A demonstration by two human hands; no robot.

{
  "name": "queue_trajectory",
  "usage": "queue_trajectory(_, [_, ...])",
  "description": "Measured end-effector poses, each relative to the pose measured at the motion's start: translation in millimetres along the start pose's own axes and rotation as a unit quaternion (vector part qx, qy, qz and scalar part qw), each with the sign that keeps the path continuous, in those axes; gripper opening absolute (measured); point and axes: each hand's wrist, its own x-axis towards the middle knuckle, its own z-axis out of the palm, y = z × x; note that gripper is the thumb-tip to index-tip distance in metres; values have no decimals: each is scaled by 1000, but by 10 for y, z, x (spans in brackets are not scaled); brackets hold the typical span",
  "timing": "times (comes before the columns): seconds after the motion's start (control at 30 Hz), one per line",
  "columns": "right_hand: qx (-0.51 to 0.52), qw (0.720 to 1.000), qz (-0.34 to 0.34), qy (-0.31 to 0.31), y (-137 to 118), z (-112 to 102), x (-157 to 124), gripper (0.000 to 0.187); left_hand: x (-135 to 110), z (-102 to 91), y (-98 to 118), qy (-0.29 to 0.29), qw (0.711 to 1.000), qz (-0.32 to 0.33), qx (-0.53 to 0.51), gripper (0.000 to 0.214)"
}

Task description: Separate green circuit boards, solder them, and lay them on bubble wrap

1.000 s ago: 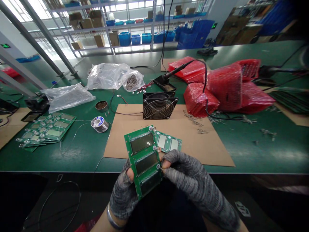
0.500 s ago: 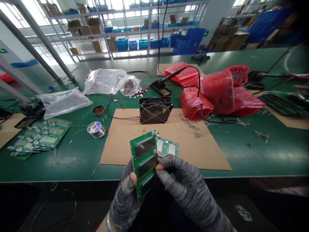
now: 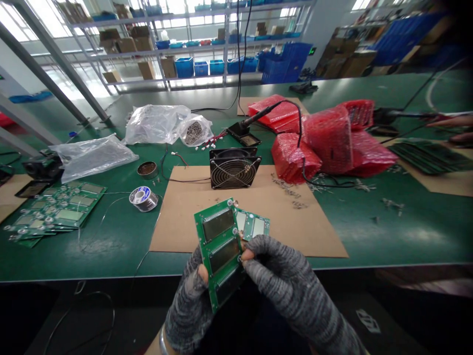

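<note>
A green circuit board with three dark display windows is tilted up in front of me, above the table's front edge. My left hand, in a grey fingerless glove, grips its left edge with the thumb on the front. My right hand, gloved alike, is closed in a pinch at the right edge, beside a small round part. Whether the fingertips hold that part or the board's edge is hard to make out. Behind lies another circuit board with pale displays, partly hidden, on the cardboard sheet.
A black fan stands on the cardboard. Behind it a soldering iron rests in its stand. Red bubble-wrapped bundles lie right, near another person's hand. Left are a solder spool, a round tin and stacked boards.
My right fingertips have slid slightly down the board's right edge, and a small round part now shows beside them. The view has shifted a little. Another person's hand shows more at far right.
</note>
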Motion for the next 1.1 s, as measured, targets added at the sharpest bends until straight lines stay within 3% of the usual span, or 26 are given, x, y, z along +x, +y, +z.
queue_trajectory(0.23, [5,1000,3,-20,47,-63,-13,23,24,137,65,-38,999,-35,6,41])
queue_trajectory(0.5, [-10,1000,12,-4,53,-27,-10,26,2,126,24,-16,998,-8,62,45])
queue_trajectory(0.7, [-5,1000,8,-1,81,-18,-13,20,17,185,82,-20,991,1,135,15])
queue_trajectory(0.87, [54,998,-11,-26,195,-11,-34,16,2,86,-8,-11,993,20,115,50])
queue_trajectory(0.93, [80,996,-8,-29,231,-42,-31,21,-7,7,-11,-10,994,14,105,53])
queue_trajectory(1.0, [63,998,-17,-2,281,-105,0,26,10,-70,73,-3,994,21,105,49])
queue_trajectory(1.1, [-78,990,-89,82,396,-230,127,31,128,-161,394,-2,980,80,185,50])
